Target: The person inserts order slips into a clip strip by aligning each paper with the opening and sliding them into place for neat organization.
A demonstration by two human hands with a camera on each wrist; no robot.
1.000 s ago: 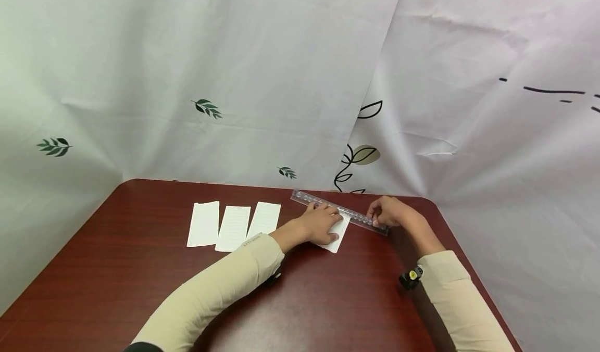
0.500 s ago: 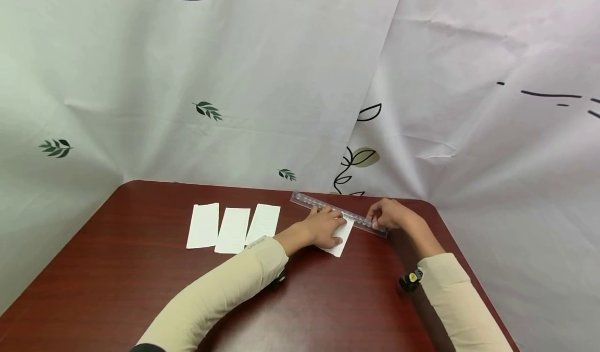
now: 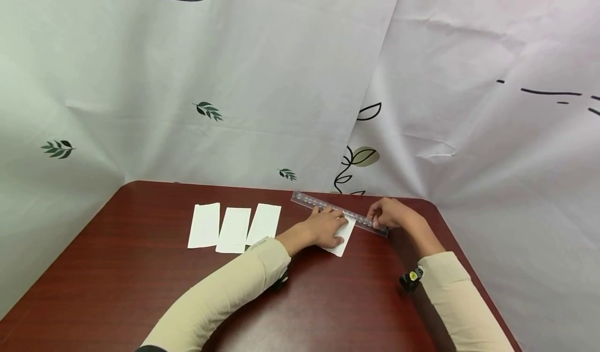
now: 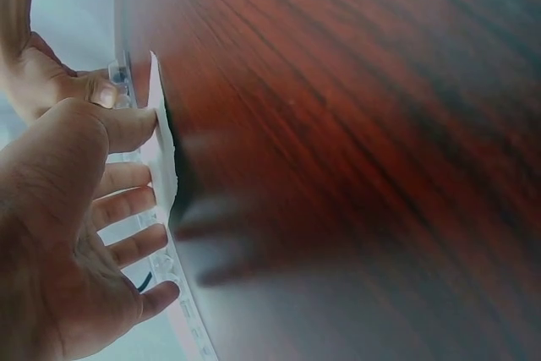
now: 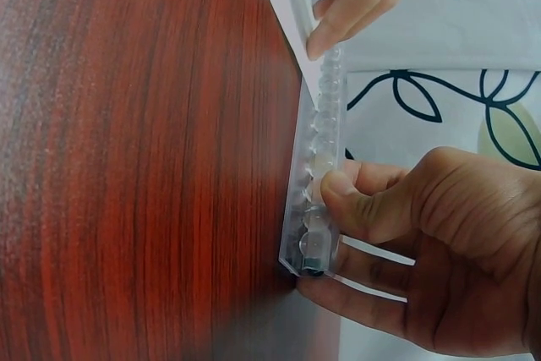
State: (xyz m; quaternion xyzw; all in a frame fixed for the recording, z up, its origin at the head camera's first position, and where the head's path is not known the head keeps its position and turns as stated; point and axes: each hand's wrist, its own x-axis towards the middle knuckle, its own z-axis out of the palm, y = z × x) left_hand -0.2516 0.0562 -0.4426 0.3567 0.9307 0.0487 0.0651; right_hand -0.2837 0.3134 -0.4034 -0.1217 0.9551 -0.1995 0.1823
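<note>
In the head view, a long clear plastic strip (image 3: 307, 200) with a row of rounded bumps lies slantwise near the table's back edge. My right hand (image 3: 386, 213) pinches its right end, the thumb (image 5: 342, 188) on top of the bumps in the right wrist view. A white paper slip (image 3: 345, 233) lies against the strip's near side, one corner over the bumps. Across this slip rests my left hand (image 3: 325, 228), fingers straight and spread toward the strip. Its thumb (image 4: 131, 128) touches the slip near the near edge, and the palm hides much of the paper.
Left of my left hand lie three more white paper slips, the left slip (image 3: 204, 225), the middle slip (image 3: 233, 230) and the right slip (image 3: 264, 223). They sit on the dark red wooden table (image 3: 140, 268). A patterned white curtain (image 3: 262, 81) hangs right behind the table.
My left hand has slid slightly to the right along the strip, and the paper slip under it has shifted with it. The right hand and the strip look unmoved.
</note>
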